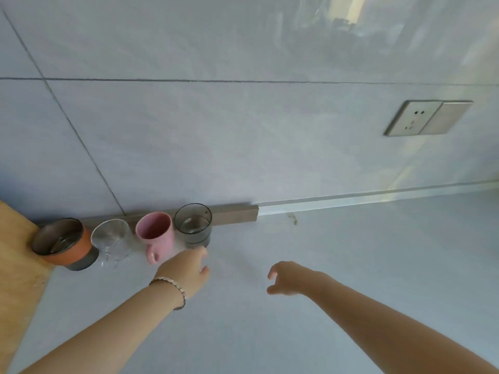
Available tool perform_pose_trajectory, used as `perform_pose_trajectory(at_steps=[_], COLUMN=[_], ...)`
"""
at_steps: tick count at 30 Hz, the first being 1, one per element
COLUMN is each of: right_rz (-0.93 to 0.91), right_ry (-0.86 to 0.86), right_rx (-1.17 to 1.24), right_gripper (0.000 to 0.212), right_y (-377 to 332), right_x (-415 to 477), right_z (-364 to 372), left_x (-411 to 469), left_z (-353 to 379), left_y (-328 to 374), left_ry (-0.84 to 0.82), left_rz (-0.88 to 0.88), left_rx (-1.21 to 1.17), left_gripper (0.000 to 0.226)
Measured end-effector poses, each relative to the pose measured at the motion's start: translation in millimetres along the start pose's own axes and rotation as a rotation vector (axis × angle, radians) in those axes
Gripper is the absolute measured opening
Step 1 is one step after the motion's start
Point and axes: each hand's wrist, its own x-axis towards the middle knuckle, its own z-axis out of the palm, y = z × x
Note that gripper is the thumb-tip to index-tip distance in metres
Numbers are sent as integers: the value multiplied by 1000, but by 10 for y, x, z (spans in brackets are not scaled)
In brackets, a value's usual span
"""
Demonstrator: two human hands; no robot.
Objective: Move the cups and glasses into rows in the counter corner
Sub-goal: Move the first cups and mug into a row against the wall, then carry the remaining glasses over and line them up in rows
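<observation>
Hands first: the left hand (186,268) reaches forward with its fingers loosely spread, the fingertips close up against the foot of the smoky grey glass (193,224); whether they actually touch it I cannot tell, and nothing is gripped. A beaded bracelet (172,288) circles that wrist. The right hand (287,278) hangs off to the side of the left one, above the pale bench (351,265), fingers curled a little and released, holding nothing.

Just beyond the left hand stands a row of four vessels along the foot of the wall, all upright. The smoky grey glass is the one nearest the fingertips. Next to it, further from the right hand, is a pink mug (156,236) with its handle turned towards the person, just beside the left wrist line. Beyond the mug is a clear glass (113,241), and at the far end, well out past the left hand, a steel cup with an orange sleeve (63,242), sitting beside a wooden board (16,252) in the corner.

Behind the row runs a grey strip (232,213) at the base of the tiled wall (216,130). High above the right hand, a metal socket plate (428,117) is set in the tiles.
</observation>
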Motion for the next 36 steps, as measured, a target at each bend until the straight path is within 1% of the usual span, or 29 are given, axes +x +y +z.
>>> perform_pose_trajectory(at_steps=[1,3,4,5,6,8,10,12,16,18,20,23,26,30,32,34,35,36], right_rz=[14,50,69,87,104,141,177,205,244,263,295,370,455,532,507,460,439,433], right_ry=[2,4,6,13,25,56,87,117,172,213,276,434,585,643,663,654,644,645], right_rx=[-4,-1,8,19,33,68,103,127,188,227,238,276,331,440,527,577,589,604], right_gripper=[46,47,48,48,49,48,48,47,44,40,36,37,51,86,102,113,115,112], right_y=[179,573,791,1021,1267,1794,2359,2949,4158,4725,5252,5955,6565,7028,7100,7113,7106,7094], right_x=[-90,-285,-381,-478,-577,-763,-930,-1079,-1354,-1501,-1671,-1916,-2016,-1836,-1657,-1455,-1361,-1286], right_z=[-13,-46,-62,-79,-98,-134,-164,-188,-256,-321,-392,-510,-665,-888,-972,-1040,-1060,-1067], left_x=[-3,39,64,79,85,78,82,85,92,84,69,23,17,72,113,159,182,204], left_z=[65,231,294,358,413,521,655,821,1207,1354,1486,1653,1760,1885,1924,1930,1929,1934], left_y=[155,535,766,1016,1286,1834,2396,2970,4056,4566,5027,5611,6083,6442,6529,6586,6607,6616], left_ry=[-97,-249,-309,-357,-382,-371,-362,-338,-298,-283,-298,-320,-334,-344,-350,-342,-335,-331], left_rz=[7,24,44,63,81,124,160,185,199,213,238,273,320,333,334,311,299,288], left_rx=[-19,-27,10,26,32,25,18,4,-67,-92,-87,-57,-27,6,36,54,55,54], left_gripper=[5,24,30,30,25,11,8,10,25,27,27,29,28,28,31,32,31,31])
